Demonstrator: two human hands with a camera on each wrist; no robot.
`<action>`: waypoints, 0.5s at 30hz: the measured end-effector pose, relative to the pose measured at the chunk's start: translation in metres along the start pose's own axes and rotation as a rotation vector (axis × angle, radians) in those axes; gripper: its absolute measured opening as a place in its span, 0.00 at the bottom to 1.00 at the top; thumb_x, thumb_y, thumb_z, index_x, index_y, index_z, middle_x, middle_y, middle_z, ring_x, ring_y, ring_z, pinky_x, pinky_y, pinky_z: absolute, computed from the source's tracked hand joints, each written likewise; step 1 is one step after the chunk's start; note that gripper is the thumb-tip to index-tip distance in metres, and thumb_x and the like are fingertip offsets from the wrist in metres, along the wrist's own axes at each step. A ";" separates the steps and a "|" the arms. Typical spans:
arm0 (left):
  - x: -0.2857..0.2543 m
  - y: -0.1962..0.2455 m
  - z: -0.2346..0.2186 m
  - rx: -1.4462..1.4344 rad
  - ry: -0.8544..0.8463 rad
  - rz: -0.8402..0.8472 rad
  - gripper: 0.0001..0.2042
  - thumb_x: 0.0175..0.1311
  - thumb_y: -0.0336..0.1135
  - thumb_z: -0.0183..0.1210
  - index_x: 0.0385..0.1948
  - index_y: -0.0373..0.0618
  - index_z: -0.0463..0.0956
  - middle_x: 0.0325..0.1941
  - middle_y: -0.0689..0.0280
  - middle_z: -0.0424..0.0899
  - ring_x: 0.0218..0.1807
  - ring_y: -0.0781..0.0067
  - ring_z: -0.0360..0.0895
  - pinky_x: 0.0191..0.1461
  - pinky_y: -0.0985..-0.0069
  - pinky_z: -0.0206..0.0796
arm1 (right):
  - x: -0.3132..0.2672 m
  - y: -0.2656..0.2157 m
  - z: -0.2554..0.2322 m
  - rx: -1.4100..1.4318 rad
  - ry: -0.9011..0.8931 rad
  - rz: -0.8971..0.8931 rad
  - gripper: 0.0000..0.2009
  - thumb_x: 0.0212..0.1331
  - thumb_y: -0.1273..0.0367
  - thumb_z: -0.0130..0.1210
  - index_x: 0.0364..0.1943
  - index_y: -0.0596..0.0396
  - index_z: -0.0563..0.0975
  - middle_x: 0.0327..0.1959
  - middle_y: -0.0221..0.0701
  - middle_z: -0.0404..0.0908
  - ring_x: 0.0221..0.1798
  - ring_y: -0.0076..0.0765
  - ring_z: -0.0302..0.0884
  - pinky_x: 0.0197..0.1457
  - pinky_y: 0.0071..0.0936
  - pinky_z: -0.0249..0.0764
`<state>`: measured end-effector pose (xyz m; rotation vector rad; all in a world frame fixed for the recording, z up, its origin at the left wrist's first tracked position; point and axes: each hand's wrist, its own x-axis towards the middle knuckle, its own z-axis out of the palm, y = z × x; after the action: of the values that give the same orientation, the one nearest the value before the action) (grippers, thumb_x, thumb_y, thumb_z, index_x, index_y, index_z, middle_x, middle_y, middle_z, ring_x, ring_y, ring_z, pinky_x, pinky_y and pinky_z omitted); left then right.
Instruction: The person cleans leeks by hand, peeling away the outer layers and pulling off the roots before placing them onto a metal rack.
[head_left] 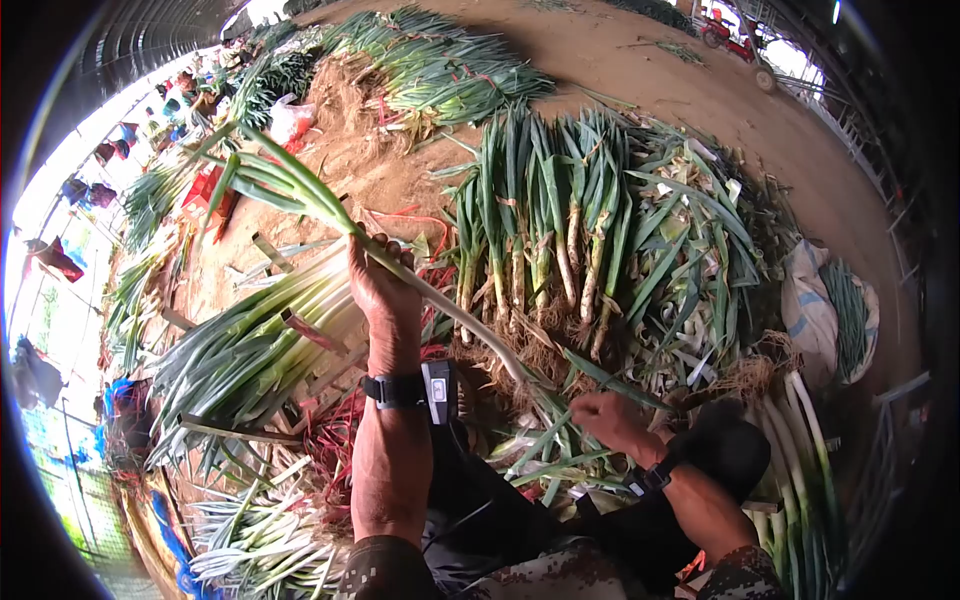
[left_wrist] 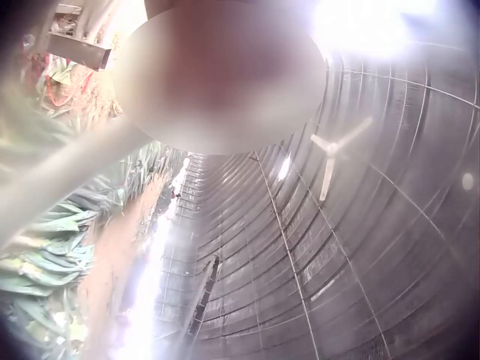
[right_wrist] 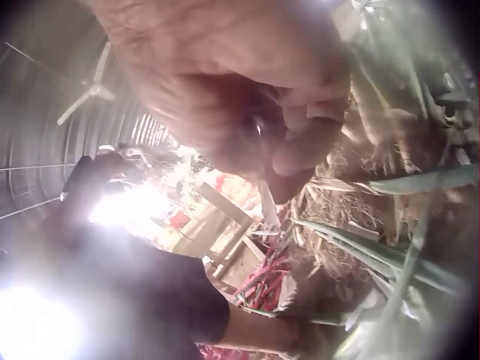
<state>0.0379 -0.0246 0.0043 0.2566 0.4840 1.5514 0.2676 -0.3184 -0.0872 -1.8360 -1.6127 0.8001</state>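
Note:
My left hand (head_left: 385, 290) grips a long leek (head_left: 455, 312), raised and slanting across the head view. Its green leaves spread to the upper left; the pale shaft runs down toward my right hand (head_left: 615, 425). In the left wrist view the shaft (left_wrist: 67, 176) is a blurred pale bar beside the blurred hand. The right hand's fingers (right_wrist: 300, 142) are curled in the right wrist view, and a small glint shows between them; I cannot tell whether anything is held. A loose green leaf (head_left: 610, 380) lies just beyond that hand.
Upright bundled leeks (head_left: 550, 210) stand ahead, their roots toward me. Stripped leaves (head_left: 690, 250) are heaped at their right. White-stemmed leeks (head_left: 270, 330) rest on a wooden frame at left, near red ties (head_left: 335, 445). More leeks (head_left: 800, 450) lie at right, beside a white sack (head_left: 808, 300).

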 end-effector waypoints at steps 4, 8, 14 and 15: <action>-0.005 -0.008 0.012 0.026 0.030 -0.007 0.09 0.71 0.47 0.55 0.36 0.54 0.73 0.25 0.75 0.70 0.26 0.79 0.67 0.27 0.77 0.59 | 0.023 -0.061 -0.028 0.257 0.145 -0.067 0.13 0.64 0.68 0.60 0.49 0.60 0.82 0.37 0.34 0.86 0.35 0.23 0.81 0.37 0.24 0.77; -0.003 -0.014 0.007 0.038 0.020 0.003 0.13 0.71 0.47 0.56 0.31 0.52 0.70 0.25 0.73 0.72 0.26 0.76 0.69 0.28 0.76 0.62 | 0.031 -0.072 -0.024 0.270 0.105 -0.066 0.14 0.64 0.68 0.61 0.50 0.59 0.81 0.39 0.37 0.86 0.31 0.24 0.81 0.35 0.24 0.77; 0.000 -0.017 0.004 0.065 0.025 0.009 0.14 0.71 0.48 0.55 0.31 0.49 0.69 0.25 0.68 0.73 0.27 0.72 0.71 0.31 0.72 0.66 | 0.032 -0.058 -0.010 0.226 0.073 -0.103 0.13 0.65 0.66 0.59 0.50 0.57 0.81 0.34 0.40 0.85 0.29 0.31 0.81 0.34 0.28 0.76; -0.002 -0.016 0.005 0.068 0.006 0.000 0.14 0.72 0.48 0.54 0.33 0.49 0.70 0.26 0.68 0.73 0.27 0.71 0.71 0.33 0.72 0.66 | 0.032 -0.059 -0.011 0.202 0.015 -0.083 0.13 0.65 0.66 0.58 0.50 0.57 0.81 0.33 0.41 0.85 0.29 0.32 0.81 0.34 0.29 0.76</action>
<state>0.0544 -0.0262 0.0013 0.3038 0.5420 1.5377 0.2403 -0.2800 -0.0377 -1.6198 -1.5292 0.8757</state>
